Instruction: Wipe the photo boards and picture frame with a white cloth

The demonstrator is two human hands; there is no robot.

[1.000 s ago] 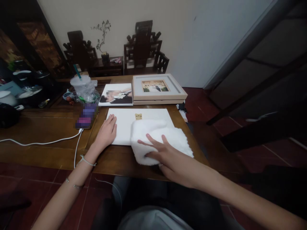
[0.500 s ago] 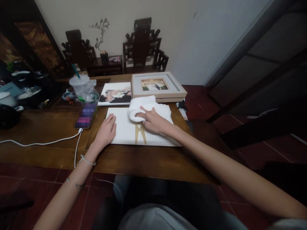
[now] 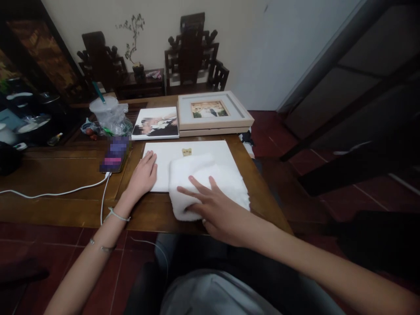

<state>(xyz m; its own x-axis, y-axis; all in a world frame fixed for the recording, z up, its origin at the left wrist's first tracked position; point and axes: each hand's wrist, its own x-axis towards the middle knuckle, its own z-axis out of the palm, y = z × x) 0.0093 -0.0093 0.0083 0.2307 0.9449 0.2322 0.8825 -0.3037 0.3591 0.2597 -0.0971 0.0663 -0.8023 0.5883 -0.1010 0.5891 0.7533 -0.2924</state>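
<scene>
A flat white panel lies near the table's front edge, with a small gold mark showing towards its far side. My left hand rests on the panel's left edge, fingers stretched out and holding nothing. A folded white towel covers the panel's near right part and hangs past its front edge. My right hand lies on this towel with some fingers spread and others tucked against its fold, gripping it. The rest of the gold mark is hidden under the towel.
Behind the panel are a photo print and a stacked light wooden picture frame. To the left lie a phone on a white cable and a lidded plastic cup beside a clear bag. Dark carved chairs stand beyond.
My right hand has drawn the towel towards me, from the panel's far side to over its front edge. The far gold mark is now uncovered. My left hand stays on the left edge.
</scene>
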